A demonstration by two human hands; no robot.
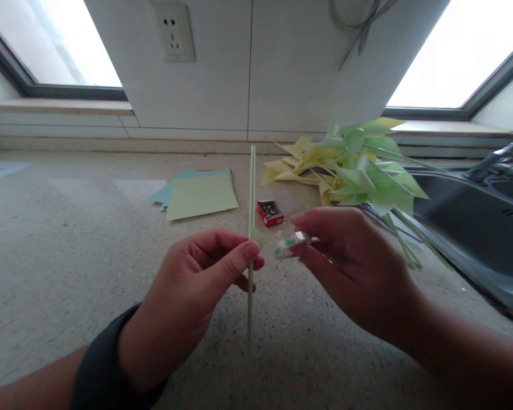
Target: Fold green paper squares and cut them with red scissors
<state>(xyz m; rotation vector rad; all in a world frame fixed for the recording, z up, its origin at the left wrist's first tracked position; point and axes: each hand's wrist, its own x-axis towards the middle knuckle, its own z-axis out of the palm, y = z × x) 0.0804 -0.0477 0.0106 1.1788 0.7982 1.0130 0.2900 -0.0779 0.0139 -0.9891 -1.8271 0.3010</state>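
My left hand (205,279) pinches a thin pale green stick (252,188), which stands upright between thumb and fingers. A small pale green paper flap (259,235) juts out to the right of the stick, just above my thumb; how it is attached is hidden. My right hand (350,262) grips a small clear plastic thing with green marks (288,244) between thumb and fingers. It is blurred, so its exact kind does not show. A gap lies between it and the stick. Behind them sits a small open red box (270,213) holding several metal pins or tacks.
Pale green and blue paper sheets (203,195) lie stacked at left centre. Several yellow and green pinwheels (385,179) are piled at the right, overlapping the edge of a dark sink (457,216). A tap (502,156) stands beyond. The wall carries a socket (174,31).
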